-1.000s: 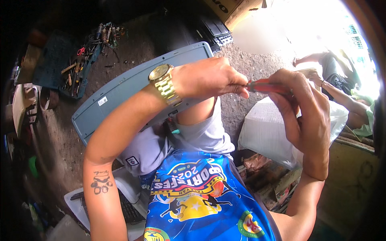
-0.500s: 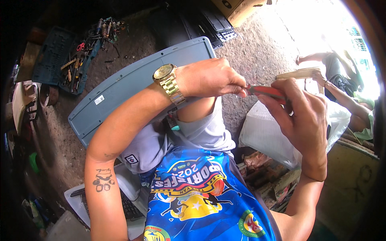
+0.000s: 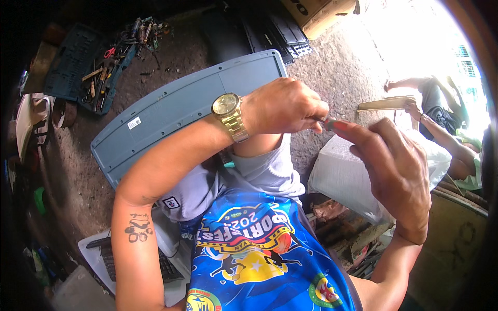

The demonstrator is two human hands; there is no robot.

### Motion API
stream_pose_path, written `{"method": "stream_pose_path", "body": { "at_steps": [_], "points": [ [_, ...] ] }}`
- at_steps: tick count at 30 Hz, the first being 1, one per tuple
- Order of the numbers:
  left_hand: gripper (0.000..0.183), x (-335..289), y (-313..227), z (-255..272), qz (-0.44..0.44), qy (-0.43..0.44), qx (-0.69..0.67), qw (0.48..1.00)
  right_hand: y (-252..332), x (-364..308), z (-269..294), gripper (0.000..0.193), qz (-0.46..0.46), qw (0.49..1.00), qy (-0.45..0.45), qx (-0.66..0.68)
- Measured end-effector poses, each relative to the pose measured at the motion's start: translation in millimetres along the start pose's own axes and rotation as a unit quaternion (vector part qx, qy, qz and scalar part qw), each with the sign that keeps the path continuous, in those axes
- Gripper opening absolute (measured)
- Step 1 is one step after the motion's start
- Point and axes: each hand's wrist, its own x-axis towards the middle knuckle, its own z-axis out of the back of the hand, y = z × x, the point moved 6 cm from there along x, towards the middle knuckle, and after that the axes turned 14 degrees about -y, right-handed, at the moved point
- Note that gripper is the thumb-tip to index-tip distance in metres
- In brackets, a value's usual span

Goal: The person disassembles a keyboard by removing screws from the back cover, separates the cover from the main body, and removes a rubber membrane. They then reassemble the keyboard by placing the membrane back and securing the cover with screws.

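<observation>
My right hand (image 3: 397, 166) is closed round a red-and-grey hand tool (image 3: 339, 125); its fingers cover most of it, so its exact kind cannot be made out. At the tool's tip, my left hand (image 3: 286, 108) is curled in a pinch. Whatever its fingertips hold is too small and hidden to name. Both hands are raised in front of my knees. Beyond my left forearm, a long grey-blue plastic panel (image 3: 179, 111) with screw holes and a small white label lies across my legs, and the wrist above it wears a gold watch.
An opened tool case (image 3: 65, 67) with several hand tools lies at the far left. Black panels (image 3: 282, 36) and a cardboard box (image 3: 324, 19) are at the back. A white wrapped block (image 3: 340, 171) stands right of my knee. Another person's arm (image 3: 443, 137) holds a wooden board (image 3: 381, 103).
Both hands have shifted slightly to the right, still meeting at the tool. My right fingers have moved along it, covering more of its red handle. The panel appears slightly shifted with the view.
</observation>
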Motion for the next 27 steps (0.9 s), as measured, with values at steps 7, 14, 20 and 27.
{"method": "stream_pose_path", "body": {
  "at_steps": [7,14,20,27],
  "points": [
    [0.016,-7,-5,-6,0.007,0.005,0.006,1.000,-2,4,4,0.036,-0.010,0.998,-0.034,0.058],
    [0.021,2,-13,19,-0.018,-0.096,-0.004,0.995,-8,10,7,0.039,0.035,0.981,-0.106,0.157],
    [0.041,12,-24,131,-0.080,-0.223,0.151,0.960,-68,-7,-10,0.023,-0.158,0.890,-0.198,0.379],
    [0.035,-32,-7,258,0.125,-0.367,-0.002,0.922,-95,-33,-239,0.030,-0.396,0.517,-0.127,0.748]
  ]
}}
